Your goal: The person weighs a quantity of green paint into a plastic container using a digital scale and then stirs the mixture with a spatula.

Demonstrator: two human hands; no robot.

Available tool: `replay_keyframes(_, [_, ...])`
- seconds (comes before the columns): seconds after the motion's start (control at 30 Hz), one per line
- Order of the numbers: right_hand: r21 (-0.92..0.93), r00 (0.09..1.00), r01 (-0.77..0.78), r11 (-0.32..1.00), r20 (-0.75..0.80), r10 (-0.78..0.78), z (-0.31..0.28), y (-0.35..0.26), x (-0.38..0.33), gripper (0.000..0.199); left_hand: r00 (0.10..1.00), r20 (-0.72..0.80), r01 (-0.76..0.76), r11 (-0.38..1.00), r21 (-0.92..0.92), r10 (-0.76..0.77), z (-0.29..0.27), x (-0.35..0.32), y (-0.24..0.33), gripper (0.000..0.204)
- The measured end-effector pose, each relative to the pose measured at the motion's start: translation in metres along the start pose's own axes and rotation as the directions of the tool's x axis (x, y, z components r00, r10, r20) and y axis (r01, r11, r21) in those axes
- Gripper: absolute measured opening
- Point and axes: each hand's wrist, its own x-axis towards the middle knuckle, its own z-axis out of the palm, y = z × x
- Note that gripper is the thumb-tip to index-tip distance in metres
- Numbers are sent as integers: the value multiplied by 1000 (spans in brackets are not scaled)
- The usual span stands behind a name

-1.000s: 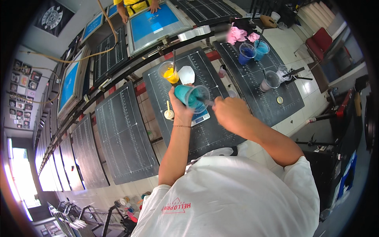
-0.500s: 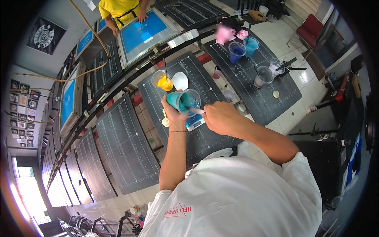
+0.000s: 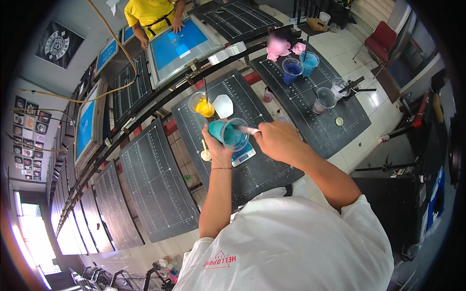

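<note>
Tilted toward the right, a clear plastic cup of teal ink [image 3: 227,134] rests in my left hand [image 3: 217,145], whose fingers wrap round it. My right hand [image 3: 275,139] grips the handle of a spatula [image 3: 246,129], and its far end dips inside the cup. Beneath the cup a small digital scale [image 3: 244,155] lies on a black printing board [image 3: 257,177]. Just beyond my left hand stands a cup of yellow ink [image 3: 201,105] with a stick in it, beside a white paper piece [image 3: 224,105]. A small pot with a stick [image 3: 206,154] sits left of my wrist.
On the right board stand a dark blue ink cup [image 3: 292,71], a light blue one [image 3: 309,63] and a greyish one [image 3: 324,101]. Pink cloth [image 3: 278,47] lies behind them. Across the rail, a person in yellow [image 3: 150,14] touches a framed blue screen [image 3: 180,47].
The cup and both hands have shifted slightly lower in view, and the spatula sits at a different angle in the cup. The whole view has moved a little.
</note>
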Motion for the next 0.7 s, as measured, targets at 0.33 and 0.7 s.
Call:
replay_keyframes(0.33, [-136,982,186,973,9,-187,5,-5,-11,13,992,11,123,992,-3,-123,-13,9,-5,61])
replay_keyframes(0.7, [-135,1000,-6,991,-31,2,-14,-6,5,9,994,63,92,996,9,-93,-18,9,-8,59])
